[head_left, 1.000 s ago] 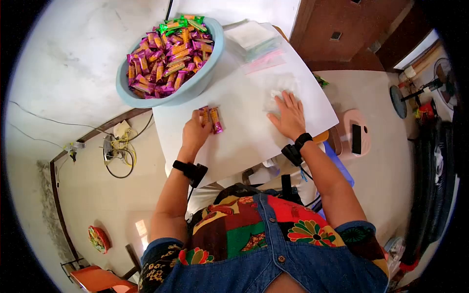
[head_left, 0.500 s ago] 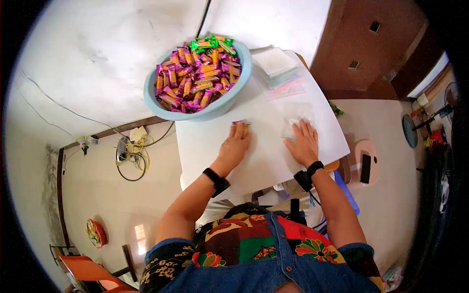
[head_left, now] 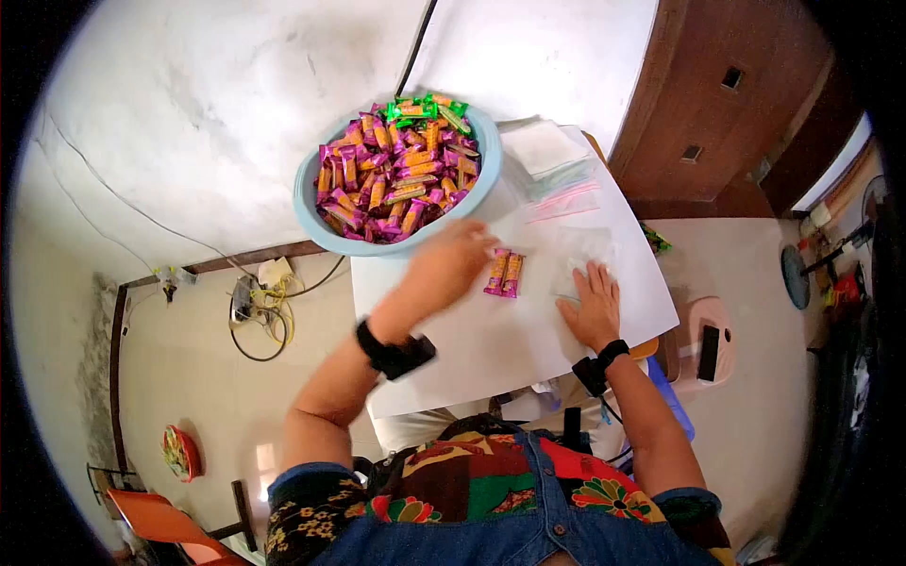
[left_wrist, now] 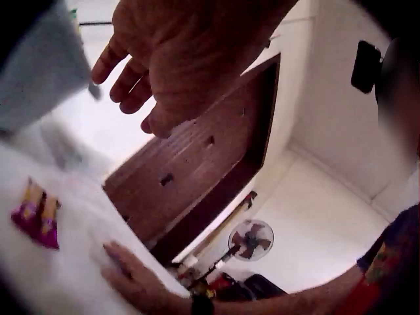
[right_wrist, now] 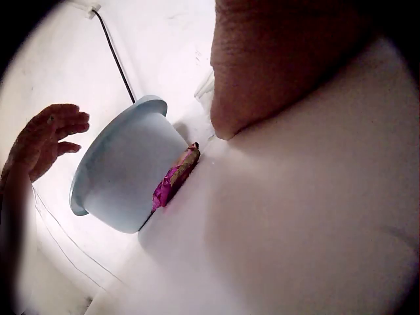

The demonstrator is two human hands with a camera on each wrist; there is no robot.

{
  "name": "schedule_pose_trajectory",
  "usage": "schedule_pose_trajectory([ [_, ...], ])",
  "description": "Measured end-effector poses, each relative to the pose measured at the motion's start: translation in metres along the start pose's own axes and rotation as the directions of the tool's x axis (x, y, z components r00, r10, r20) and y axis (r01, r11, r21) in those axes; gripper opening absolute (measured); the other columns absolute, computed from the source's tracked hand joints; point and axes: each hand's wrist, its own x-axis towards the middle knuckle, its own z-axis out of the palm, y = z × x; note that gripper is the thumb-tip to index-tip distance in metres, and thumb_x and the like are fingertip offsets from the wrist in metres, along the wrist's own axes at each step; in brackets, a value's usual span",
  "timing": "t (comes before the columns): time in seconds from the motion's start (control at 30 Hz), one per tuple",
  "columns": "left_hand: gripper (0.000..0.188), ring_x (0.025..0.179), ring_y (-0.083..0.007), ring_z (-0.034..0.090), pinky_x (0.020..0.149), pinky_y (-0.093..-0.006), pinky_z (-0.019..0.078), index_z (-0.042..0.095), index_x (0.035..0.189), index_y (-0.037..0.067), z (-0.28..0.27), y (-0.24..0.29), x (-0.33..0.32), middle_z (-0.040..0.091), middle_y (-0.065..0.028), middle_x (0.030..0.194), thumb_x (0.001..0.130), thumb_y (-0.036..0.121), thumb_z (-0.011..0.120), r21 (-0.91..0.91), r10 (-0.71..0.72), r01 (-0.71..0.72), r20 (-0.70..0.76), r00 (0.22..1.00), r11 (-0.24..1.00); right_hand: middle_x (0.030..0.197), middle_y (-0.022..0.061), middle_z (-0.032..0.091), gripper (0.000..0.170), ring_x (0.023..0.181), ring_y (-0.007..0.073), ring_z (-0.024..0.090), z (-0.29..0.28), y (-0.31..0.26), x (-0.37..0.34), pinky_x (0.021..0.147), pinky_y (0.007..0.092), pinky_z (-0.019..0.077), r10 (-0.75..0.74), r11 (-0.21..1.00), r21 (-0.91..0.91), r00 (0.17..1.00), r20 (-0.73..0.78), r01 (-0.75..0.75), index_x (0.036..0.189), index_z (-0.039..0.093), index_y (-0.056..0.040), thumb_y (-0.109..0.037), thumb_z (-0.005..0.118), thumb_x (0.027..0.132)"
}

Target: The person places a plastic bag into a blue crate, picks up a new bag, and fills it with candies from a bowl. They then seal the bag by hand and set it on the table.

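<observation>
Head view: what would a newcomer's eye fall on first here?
Probably the round pale-blue plastic basin, heaped with purple-wrapped bars and some green-wrapped ones, at the far left of the white table. Next, two loose purple-wrapped bars side by side, between the left hand hovering near the basin and the right hand, fingers over a clear plastic bag.
</observation>
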Motion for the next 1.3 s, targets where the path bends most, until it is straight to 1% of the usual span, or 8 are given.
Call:
schedule_pose_trajectory([
  [0.1,0.018,0.093,-0.0346,0.059,0.082,-0.0429,0.0497,0.067,0.099,0.007,-0.051,-0.071,0.027,0.065,-0.0154,0.098,0.086,0.014,0.057,0.175,0.124,-0.118,-0.02,0.992,0.977,0.154,0.0179,0.028,0.07,0.144,0.0358,0.02,0.003,0.003,-0.001,0.116,0.0521,0.0134,-0.007,1.0,0.004,1.0,-0.006,0.007,0.142,0.044,-0.0089,-0.048,0.061,0.085],
  [0.27,0.017,0.086,-0.0363,0.062,0.076,-0.0478,0.0498,0.07,0.089,0.006,-0.064,-0.163,0.049,0.066,-0.0159,0.084,0.081,0.015,0.058,0.303,-0.041,-0.01,0.162,0.986,0.953,0.154,0.0177,0.028,0.069,0.144,0.0363,0.02,0.0,0.002,-0.002,0.116,0.0521,0.0132,-0.018,1.0,-0.008,1.0,-0.009,0.017,0.142,0.045,-0.0093,-0.048,0.059,0.086],
  [0.53,0.041,0.091,-0.0322,0.066,0.077,-0.0443,0.0545,0.072,0.095,0.01,-0.038,-0.182,0.073,0.069,-0.0116,0.093,0.057,0.022,0.08,0.46,-0.159,-0.05,0.404,0.901,0.887,0.154,0.0178,0.027,0.068,0.144,0.0367,0.019,-0.002,0.001,-0.002,0.116,0.053,0.0122,-0.028,0.999,0.018,1.0,-0.012,0.028,0.141,0.045,-0.0095,-0.047,0.059,0.086],
  [0.83,0.032,0.088,-0.0356,0.066,0.074,-0.0451,0.0544,0.071,0.092,0.008,-0.029,-0.169,0.082,0.069,-0.0172,0.092,0.068,0.027,0.077,0.534,-0.31,0.07,0.373,0.874,0.842,0.155,0.0168,0.025,0.069,0.144,0.0363,0.018,-0.004,0.0,-0.004,0.116,0.0539,0.0125,-0.002,0.999,0.034,1.0,0.019,0.001,0.142,0.044,-0.01,-0.049,0.058,0.087],
  [1.03,0.029,0.077,-0.0295,0.065,0.068,-0.0385,0.0513,0.065,0.091,0.003,-0.053,-0.182,0.07,0.068,-0.0158,0.083,0.071,0.023,0.071,0.169,-0.309,0.263,0.379,0.872,0.95,0.156,0.0163,0.024,0.07,0.145,0.0352,0.017,-0.003,0.002,-0.004,0.116,0.0531,0.0124,-0.01,1.0,0.005,1.0,0.02,0.01,0.144,0.042,-0.0102,-0.049,0.058,0.087],
  [1.07,0.023,0.068,-0.0199,0.059,0.061,-0.0326,0.047,0.062,0.086,0.002,-0.057,-0.185,0.069,0.064,-0.0087,0.075,0.073,0.02,0.069,0.076,-0.328,0.326,0.413,0.85,0.942,0.156,0.0162,0.024,0.07,0.145,0.0349,0.017,-0.004,0.001,-0.004,0.116,0.0529,0.0123,-0.007,1.0,0.001,1.0,0.026,0.007,0.144,0.042,-0.0102,-0.049,0.058,0.087],
  [1.17,0.017,0.064,-0.013,0.054,0.056,-0.0281,0.0427,0.059,0.083,0.005,-0.081,-0.146,0.051,0.059,-0.003,0.071,0.075,0.017,0.069,-0.326,-0.454,0.568,0.364,0.813,0.756,0.156,0.0158,0.023,0.07,0.145,0.0344,0.017,-0.006,-0.001,-0.004,0.116,0.0526,0.0119,-0.001,1.0,-0.006,0.999,0.042,0.002,0.144,0.041,-0.0102,-0.048,0.059,0.087],
  [1.3,0.011,0.063,-0.0086,0.052,0.051,-0.0246,0.0385,0.058,0.084,0.007,-0.09,-0.123,0.034,0.056,0.0007,0.071,0.08,0.013,0.067,-0.494,-0.452,0.544,0.304,0.839,0.678,0.156,0.0158,0.024,0.07,0.145,0.0344,0.017,-0.002,0.001,-0.003,0.116,0.0528,0.0129,0.004,1.0,-0.022,0.999,0.037,-0.003,0.143,0.042,-0.0101,-0.048,0.059,0.087],
])
